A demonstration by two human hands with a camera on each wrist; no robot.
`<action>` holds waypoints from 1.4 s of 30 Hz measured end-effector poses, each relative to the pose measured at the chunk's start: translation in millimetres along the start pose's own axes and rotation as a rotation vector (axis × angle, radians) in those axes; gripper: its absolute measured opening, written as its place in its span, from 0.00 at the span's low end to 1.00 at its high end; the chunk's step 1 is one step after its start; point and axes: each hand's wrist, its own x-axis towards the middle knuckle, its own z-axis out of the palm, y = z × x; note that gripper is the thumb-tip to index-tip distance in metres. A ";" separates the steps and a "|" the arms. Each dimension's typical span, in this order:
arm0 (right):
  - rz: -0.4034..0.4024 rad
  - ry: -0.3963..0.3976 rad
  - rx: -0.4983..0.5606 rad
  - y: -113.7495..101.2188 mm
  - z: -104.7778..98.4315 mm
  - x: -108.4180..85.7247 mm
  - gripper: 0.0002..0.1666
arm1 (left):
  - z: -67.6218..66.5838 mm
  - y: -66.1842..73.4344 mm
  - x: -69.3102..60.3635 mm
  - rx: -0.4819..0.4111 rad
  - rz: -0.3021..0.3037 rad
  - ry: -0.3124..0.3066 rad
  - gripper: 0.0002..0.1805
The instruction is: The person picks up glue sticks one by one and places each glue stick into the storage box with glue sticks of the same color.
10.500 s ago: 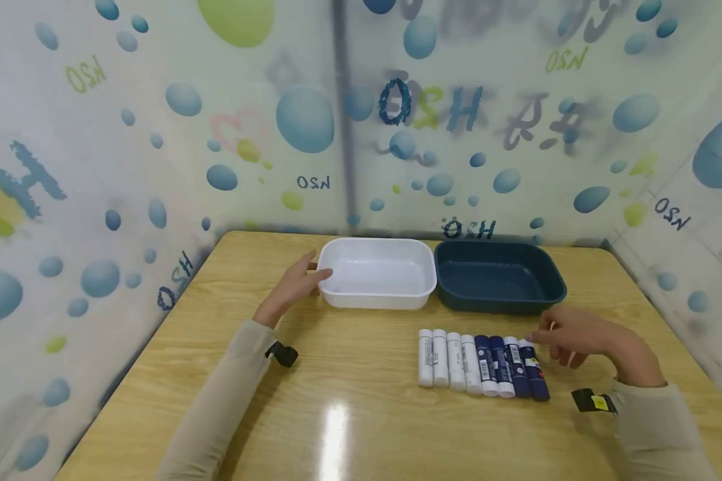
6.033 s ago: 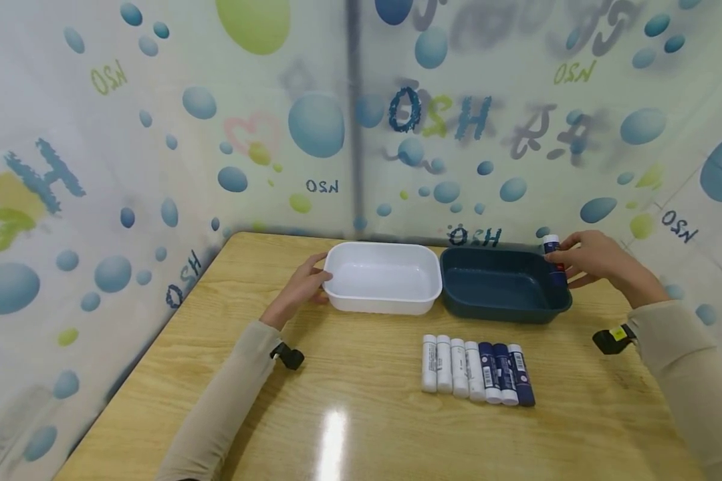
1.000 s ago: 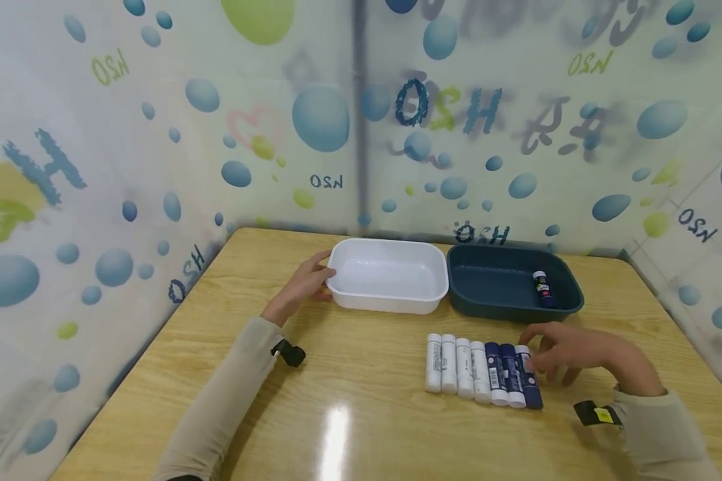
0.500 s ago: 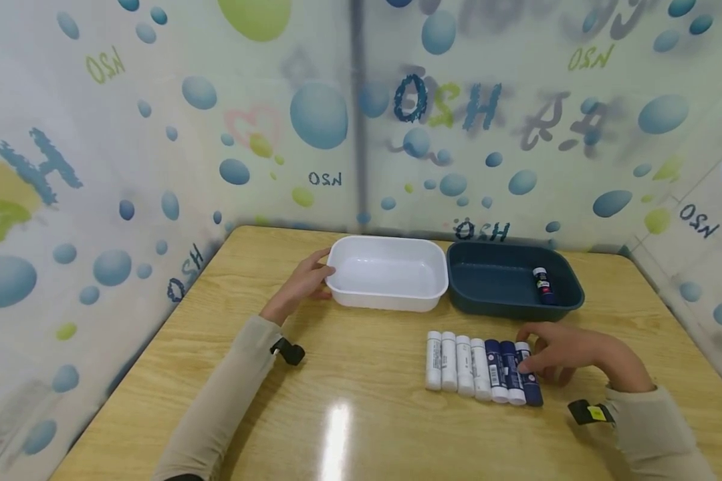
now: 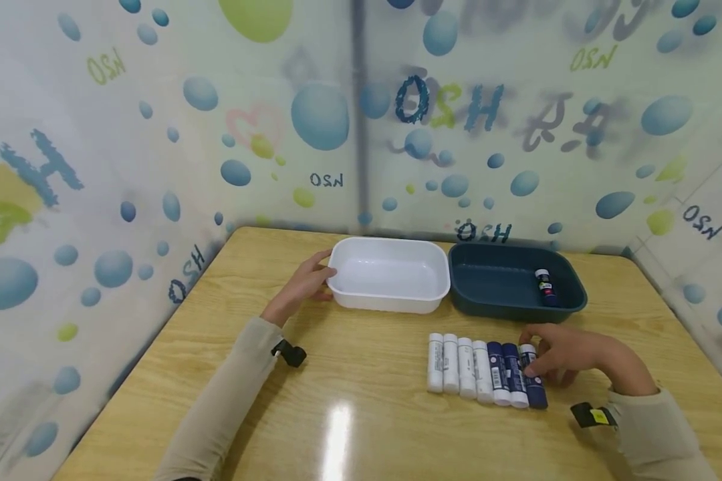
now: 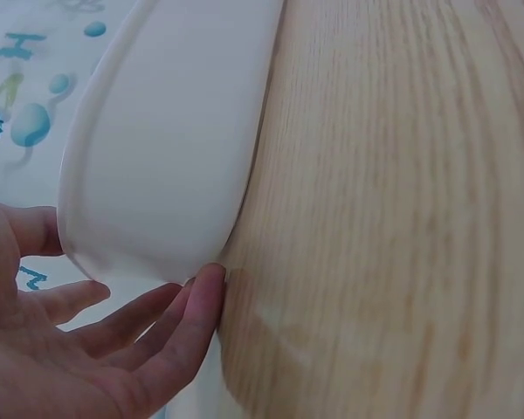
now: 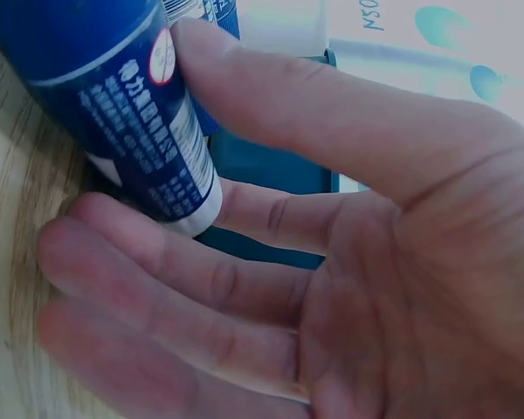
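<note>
My left hand (image 5: 303, 286) holds the left end of a white plastic tray (image 5: 391, 304), thumb over the rim and fingers outside it. In the left wrist view the fingertips (image 6: 208, 292) touch the tray's outer wall near the table. At the right end of a row my right hand (image 5: 583, 357) grips a dark blue glue stick (image 5: 537, 391) with a white end. In the right wrist view the thumb lies against the printed side of this glue stick (image 7: 131, 113); the fingers curl below it. Beside it lie blue-and-white glue sticks (image 5: 498, 374) and several white ones (image 5: 451, 364).
A dark teal tray (image 5: 487, 280) stands against the white tray's right side, with one blue glue stick (image 5: 545, 287) lying in its right part. Both trays sit on the far part of the wooden table (image 5: 265, 414), in front of a patterned curtain (image 5: 265, 100).
Earlier my right hand lifted the end glue stick from the row into the teal tray, then returned to the row and now grips another. The left hand stays at the white tray.
</note>
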 end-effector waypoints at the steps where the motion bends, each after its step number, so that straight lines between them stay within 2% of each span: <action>1: 0.000 0.001 0.002 -0.4 -0.2 -1.1 0.31 | 0.5 -0.1 0.4 0.002 -0.001 0.002 0.35; 11: 0.001 0.017 0.005 -3.0 -1.2 -1.1 0.31 | -2.2 -6.5 -0.5 0.009 0.007 0.013 0.34; 28: -0.025 0.082 0.031 -3.6 -1.4 -4.4 0.32 | 1.7 -1.8 -3.8 0.001 0.002 0.009 0.34; 42: -0.148 0.160 0.113 -2.1 -10.5 -20.2 0.38 | 1.1 -1.0 -2.7 0.006 0.012 0.001 0.34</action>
